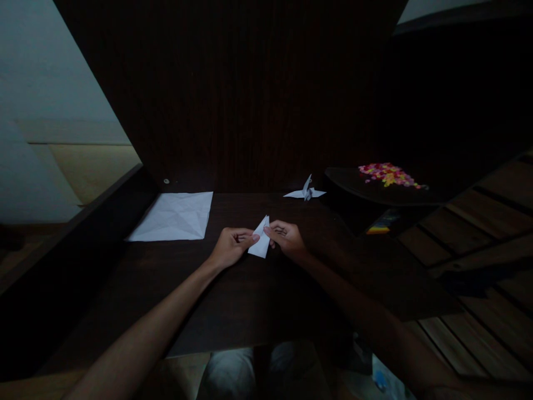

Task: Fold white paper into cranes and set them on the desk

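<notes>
A small piece of folded white paper (261,243), narrow at its upper end and wider below, is held between both hands above the dark desk. My left hand (234,244) pinches its left edge, thumb on top. On the other side my right hand (287,239) grips the upper right edge with thumb and fingers. Behind the hands, a finished white paper crane (307,193) sits near the back panel. To the left lies a creased white paper sheet (175,216), flat on the desk.
The dark wooden desk (216,305) has a raised side board (75,222) on the left and a tall back panel (233,94). At the right, a dark raised shelf (341,180) bears a pile of small pink, red and yellow pieces (390,174). Wooden slats (495,222) lie beyond.
</notes>
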